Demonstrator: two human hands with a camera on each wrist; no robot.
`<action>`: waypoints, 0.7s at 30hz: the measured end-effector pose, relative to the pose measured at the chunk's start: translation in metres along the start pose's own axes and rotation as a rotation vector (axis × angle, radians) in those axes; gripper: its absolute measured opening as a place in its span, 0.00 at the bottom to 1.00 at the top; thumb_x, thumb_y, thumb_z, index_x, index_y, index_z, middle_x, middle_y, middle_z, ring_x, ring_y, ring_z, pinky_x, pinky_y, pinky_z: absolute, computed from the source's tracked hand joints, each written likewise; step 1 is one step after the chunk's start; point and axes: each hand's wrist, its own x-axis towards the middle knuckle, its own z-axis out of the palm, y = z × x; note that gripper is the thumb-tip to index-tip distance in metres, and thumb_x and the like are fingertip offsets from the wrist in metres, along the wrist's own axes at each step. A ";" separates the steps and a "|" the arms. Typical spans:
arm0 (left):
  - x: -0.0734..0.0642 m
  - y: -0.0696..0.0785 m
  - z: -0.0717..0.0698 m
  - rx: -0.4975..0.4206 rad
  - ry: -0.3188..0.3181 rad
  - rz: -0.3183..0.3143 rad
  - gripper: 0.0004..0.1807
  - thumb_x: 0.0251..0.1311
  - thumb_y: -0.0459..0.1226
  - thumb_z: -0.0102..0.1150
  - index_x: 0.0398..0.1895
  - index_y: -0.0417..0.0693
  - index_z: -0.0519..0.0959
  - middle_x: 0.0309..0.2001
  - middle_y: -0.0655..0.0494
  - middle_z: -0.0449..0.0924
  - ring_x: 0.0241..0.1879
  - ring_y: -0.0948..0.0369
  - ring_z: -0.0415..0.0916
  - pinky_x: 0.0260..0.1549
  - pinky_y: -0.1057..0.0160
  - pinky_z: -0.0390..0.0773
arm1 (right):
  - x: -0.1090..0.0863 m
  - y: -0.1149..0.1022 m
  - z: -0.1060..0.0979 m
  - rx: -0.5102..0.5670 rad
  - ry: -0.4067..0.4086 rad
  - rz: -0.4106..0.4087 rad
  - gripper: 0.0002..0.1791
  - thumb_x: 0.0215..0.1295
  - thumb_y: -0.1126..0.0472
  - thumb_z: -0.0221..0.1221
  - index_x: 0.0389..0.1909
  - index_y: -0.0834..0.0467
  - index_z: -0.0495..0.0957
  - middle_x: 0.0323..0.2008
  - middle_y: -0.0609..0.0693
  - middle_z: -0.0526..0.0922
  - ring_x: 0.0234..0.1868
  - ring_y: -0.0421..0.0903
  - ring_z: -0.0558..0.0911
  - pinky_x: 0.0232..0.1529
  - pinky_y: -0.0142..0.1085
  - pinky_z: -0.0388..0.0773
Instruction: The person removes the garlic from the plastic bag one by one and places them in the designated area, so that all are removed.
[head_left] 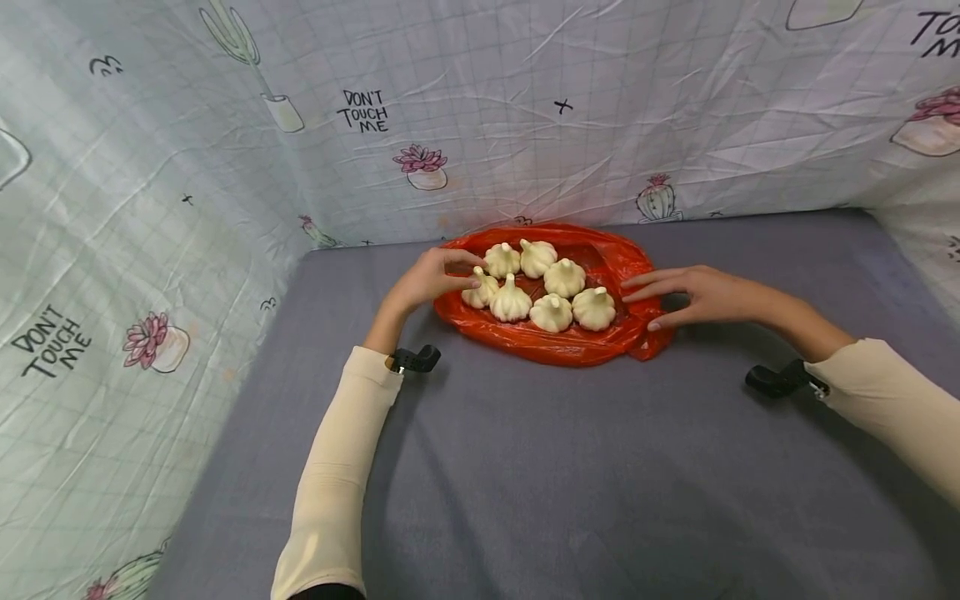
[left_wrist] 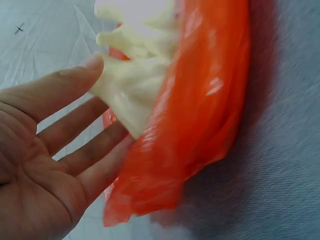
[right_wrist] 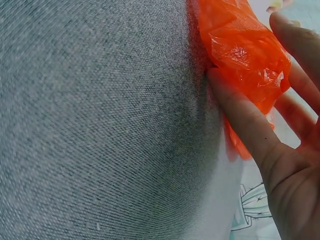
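Several pale garlic bulbs lie grouped inside a red plastic bag (head_left: 558, 354) spread on the grey table, its edge bunched up around them. My left hand (head_left: 429, 279) reaches over the bag's left side. Its thumb tip is right at the stem of the leftmost garlic bulb (head_left: 480, 292), and its other fingers extend loosely behind that bulb in the left wrist view. At the bag's right end, my right hand (head_left: 701, 296) has its fingers spread over the rim. Its thumb (right_wrist: 240, 107) lies straight along the outside of the red plastic, close to the table.
A grey cloth covers the table (head_left: 525, 467). Behind and to the left hangs a pale curtain (head_left: 495, 108) printed with cacti and lettering, meeting the table just past the bag. Black wrist mounts (head_left: 416, 358) stick out below both wrists.
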 end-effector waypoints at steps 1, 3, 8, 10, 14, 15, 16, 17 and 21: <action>0.002 0.000 -0.002 0.002 -0.012 -0.005 0.17 0.65 0.37 0.69 0.55 0.43 0.85 0.51 0.50 0.86 0.46 0.56 0.80 0.45 0.60 0.79 | 0.000 0.000 0.000 -0.003 0.000 -0.001 0.26 0.64 0.53 0.70 0.64 0.48 0.81 0.70 0.49 0.73 0.72 0.59 0.66 0.62 0.61 0.69; 0.006 0.000 -0.005 0.011 -0.033 -0.011 0.15 0.64 0.37 0.69 0.53 0.43 0.86 0.48 0.51 0.87 0.39 0.58 0.77 0.40 0.63 0.76 | 0.000 -0.001 -0.001 -0.009 0.000 -0.001 0.26 0.63 0.53 0.71 0.63 0.47 0.81 0.70 0.49 0.73 0.72 0.59 0.67 0.62 0.60 0.69; 0.011 0.003 -0.009 0.029 -0.070 -0.007 0.12 0.62 0.36 0.71 0.47 0.42 0.88 0.44 0.52 0.88 0.33 0.62 0.71 0.35 0.65 0.71 | 0.000 -0.003 -0.001 -0.016 -0.005 -0.004 0.26 0.63 0.53 0.71 0.63 0.47 0.81 0.70 0.49 0.73 0.72 0.59 0.67 0.63 0.59 0.69; 0.012 0.003 -0.010 0.029 -0.072 -0.005 0.11 0.61 0.36 0.72 0.45 0.42 0.89 0.43 0.52 0.88 0.34 0.62 0.72 0.35 0.65 0.71 | 0.000 -0.003 -0.001 -0.012 -0.005 -0.004 0.26 0.63 0.53 0.71 0.63 0.46 0.81 0.70 0.49 0.73 0.73 0.59 0.66 0.63 0.59 0.69; 0.014 0.000 -0.011 0.031 -0.088 0.013 0.10 0.61 0.36 0.72 0.44 0.42 0.89 0.42 0.53 0.89 0.39 0.62 0.78 0.41 0.65 0.75 | 0.000 -0.003 -0.001 -0.012 -0.004 -0.002 0.26 0.63 0.53 0.71 0.62 0.46 0.82 0.70 0.49 0.73 0.72 0.59 0.66 0.63 0.59 0.69; 0.015 0.000 -0.011 0.032 -0.096 0.018 0.10 0.61 0.35 0.72 0.44 0.42 0.89 0.42 0.53 0.89 0.41 0.61 0.79 0.42 0.65 0.76 | 0.000 -0.003 -0.001 -0.012 -0.006 -0.001 0.26 0.63 0.52 0.71 0.62 0.46 0.82 0.70 0.49 0.73 0.72 0.59 0.67 0.63 0.59 0.69; 0.015 -0.001 -0.011 0.035 -0.106 0.026 0.10 0.61 0.35 0.72 0.44 0.42 0.89 0.42 0.53 0.89 0.42 0.61 0.80 0.44 0.65 0.76 | 0.000 -0.004 -0.001 -0.011 -0.009 0.001 0.26 0.62 0.52 0.71 0.62 0.46 0.82 0.70 0.49 0.73 0.73 0.59 0.66 0.63 0.59 0.69; 0.015 -0.002 -0.011 0.035 -0.116 0.032 0.10 0.61 0.35 0.71 0.44 0.42 0.89 0.42 0.53 0.89 0.43 0.61 0.80 0.45 0.64 0.77 | 0.000 -0.004 -0.001 -0.011 -0.011 0.003 0.26 0.62 0.52 0.71 0.63 0.46 0.82 0.70 0.50 0.73 0.73 0.59 0.66 0.63 0.59 0.69; 0.017 -0.004 -0.012 0.031 -0.137 0.049 0.09 0.62 0.35 0.70 0.44 0.42 0.89 0.43 0.53 0.89 0.45 0.59 0.81 0.47 0.62 0.77 | -0.001 -0.004 0.000 -0.004 -0.011 0.008 0.26 0.62 0.52 0.71 0.63 0.46 0.81 0.71 0.50 0.73 0.73 0.59 0.66 0.63 0.59 0.68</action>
